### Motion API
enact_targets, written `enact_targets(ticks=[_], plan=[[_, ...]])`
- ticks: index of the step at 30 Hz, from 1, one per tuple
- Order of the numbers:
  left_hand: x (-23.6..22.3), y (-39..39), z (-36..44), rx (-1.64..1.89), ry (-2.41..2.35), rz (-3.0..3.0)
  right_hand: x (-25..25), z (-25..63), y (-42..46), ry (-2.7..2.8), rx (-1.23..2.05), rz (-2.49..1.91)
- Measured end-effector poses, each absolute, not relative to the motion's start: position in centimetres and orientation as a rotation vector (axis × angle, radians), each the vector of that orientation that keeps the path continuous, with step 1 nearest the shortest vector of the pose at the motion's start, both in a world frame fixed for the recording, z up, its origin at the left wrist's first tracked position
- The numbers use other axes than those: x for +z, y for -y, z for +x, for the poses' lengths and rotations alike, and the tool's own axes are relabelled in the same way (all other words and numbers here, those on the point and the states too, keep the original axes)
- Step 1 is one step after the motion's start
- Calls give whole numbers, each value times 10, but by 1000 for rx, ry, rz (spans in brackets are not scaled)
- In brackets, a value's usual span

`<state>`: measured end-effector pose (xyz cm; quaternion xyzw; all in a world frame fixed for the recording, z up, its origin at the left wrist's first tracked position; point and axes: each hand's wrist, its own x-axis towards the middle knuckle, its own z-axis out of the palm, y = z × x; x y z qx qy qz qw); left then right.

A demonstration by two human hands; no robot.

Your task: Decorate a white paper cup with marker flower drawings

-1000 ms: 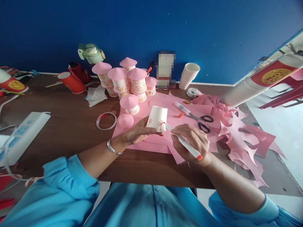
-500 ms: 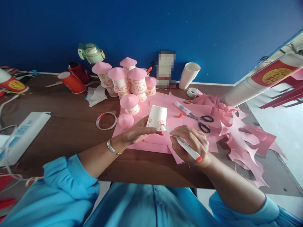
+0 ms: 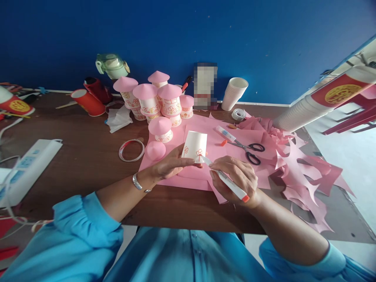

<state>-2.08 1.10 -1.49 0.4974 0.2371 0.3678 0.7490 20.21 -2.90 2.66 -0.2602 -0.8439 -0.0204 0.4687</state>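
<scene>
My left hand (image 3: 170, 163) is closed around a white paper cup (image 3: 195, 143), thumb along its lower edge, some fingers hidden beneath. Two orange-red flowers are drawn on the cup's side. My right hand (image 3: 236, 176) grips a white marker (image 3: 232, 186) with an orange end, its tip at the stem of the right-hand flower. Pink paper sheets (image 3: 194, 182) lie under both hands. Just beyond the left hand are a small pink paper cone (image 3: 156, 150) and a short decorated cup with a pink cone roof (image 3: 160, 126).
Several cone-roofed cups (image 3: 170, 100) cluster at the back. Black-handled scissors (image 3: 246, 148) and a glue stick (image 3: 225, 133) lie right of the cup. Pink scraps (image 3: 302, 164) cover the right side. A tape roll (image 3: 131, 150) and a power strip (image 3: 32, 168) lie left; stacked cups (image 3: 234, 94) stand behind.
The right hand and marker have shifted very slightly, with the tip still by the right-hand flower's stem. The left hand keeps the cup in nearly the same place.
</scene>
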Motion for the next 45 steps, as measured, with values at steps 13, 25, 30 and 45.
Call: enact_targets(ticks=[13, 25, 30, 45], plan=[[-29, -13, -24, 845, -467, 1051, 24, 206, 29, 2015, -39, -641], [-24, -13, -20, 879, -457, 928, 15, 208, 25, 2001, -82, -682], [-22, -13, -17, 899, -430, 827, 12, 205, 26, 2036, -82, -672], [-9, -9, -15, 884, -539, 977, 19, 206, 26, 2046, -77, -586]])
